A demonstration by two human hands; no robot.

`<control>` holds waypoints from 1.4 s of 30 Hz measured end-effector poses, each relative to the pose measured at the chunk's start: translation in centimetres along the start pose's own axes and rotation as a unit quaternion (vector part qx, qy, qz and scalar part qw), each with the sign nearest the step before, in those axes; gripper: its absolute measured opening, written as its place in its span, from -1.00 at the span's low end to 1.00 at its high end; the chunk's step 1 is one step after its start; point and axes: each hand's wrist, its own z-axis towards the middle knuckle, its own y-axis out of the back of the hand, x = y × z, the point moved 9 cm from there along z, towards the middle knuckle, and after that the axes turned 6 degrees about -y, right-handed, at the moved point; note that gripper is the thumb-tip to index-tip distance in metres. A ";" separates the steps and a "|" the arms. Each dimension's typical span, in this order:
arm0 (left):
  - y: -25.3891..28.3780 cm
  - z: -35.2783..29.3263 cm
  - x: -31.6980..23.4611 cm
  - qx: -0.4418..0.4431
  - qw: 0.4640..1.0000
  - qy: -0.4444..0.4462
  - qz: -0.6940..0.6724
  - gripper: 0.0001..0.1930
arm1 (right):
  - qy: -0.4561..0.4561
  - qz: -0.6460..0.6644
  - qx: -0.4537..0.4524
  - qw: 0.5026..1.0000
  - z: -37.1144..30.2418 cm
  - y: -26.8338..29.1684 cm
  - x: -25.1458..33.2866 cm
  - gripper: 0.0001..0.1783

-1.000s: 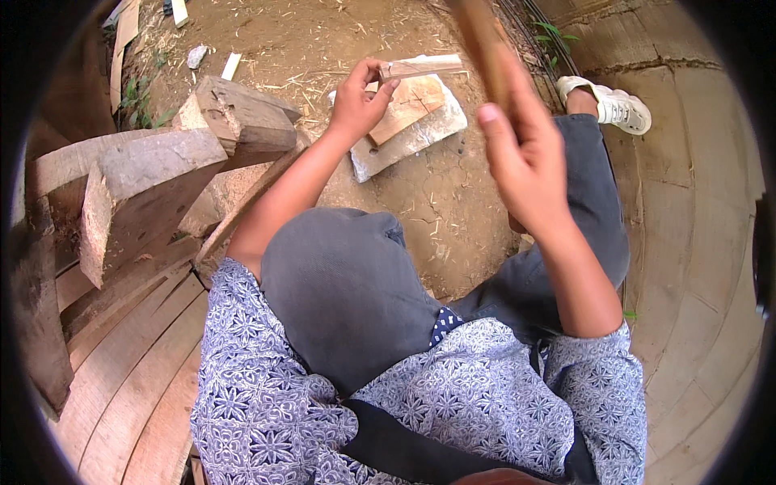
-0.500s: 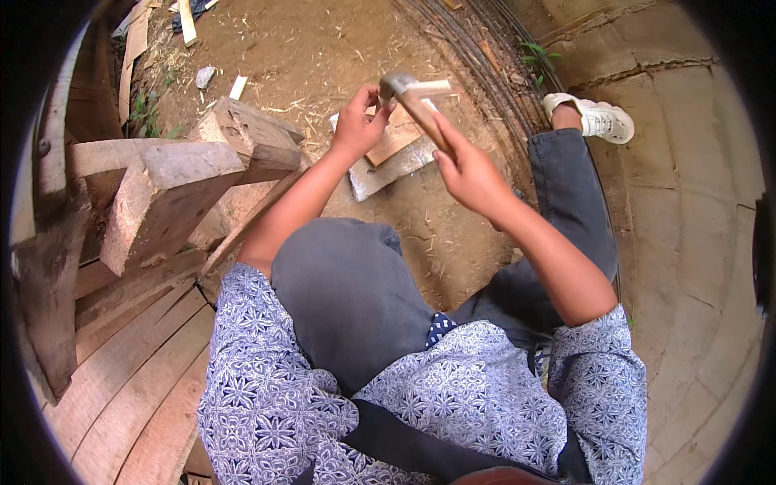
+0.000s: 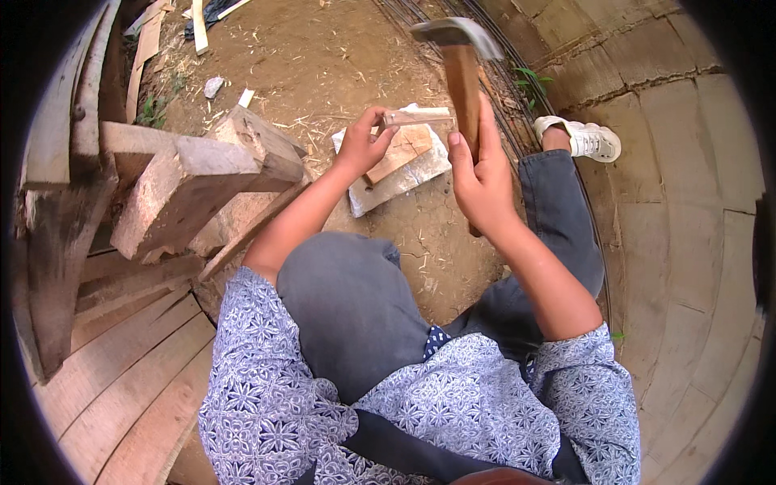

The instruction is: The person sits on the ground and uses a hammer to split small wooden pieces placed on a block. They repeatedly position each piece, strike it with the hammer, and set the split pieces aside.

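In my right hand (image 3: 485, 178) is a claw hammer (image 3: 462, 85), gripped by its wooden handle. Its metal head is raised and slightly blurred. The fingers of my left hand (image 3: 361, 144) are closed on one end of a short, pale wooden strip (image 3: 416, 118), which points to the right. Beneath the strip lies a flat wooden block (image 3: 400, 152), resting on a whitish slab (image 3: 376, 192) on the ground. A gap separates the hammer from the strip.
A stack of rough timber beams (image 3: 190, 186) and planks (image 3: 129, 380) stands close on my left. Long dark rods (image 3: 509, 89) run along the base of a block wall (image 3: 679, 242) on my right. Wood shavings and a pale stone (image 3: 213, 86) lie on the dirt.
My right hand has lifted the hammer up and to the right, away from the strip's left end. My left hand keeps its hold on the strip.
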 end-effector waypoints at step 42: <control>-1.0 0.1 0.4 0.022 1.000 -0.005 0.003 -0.67 | -0.071 -0.114 0.056 0.989 -1.4 -1.1 -7.4 -0.37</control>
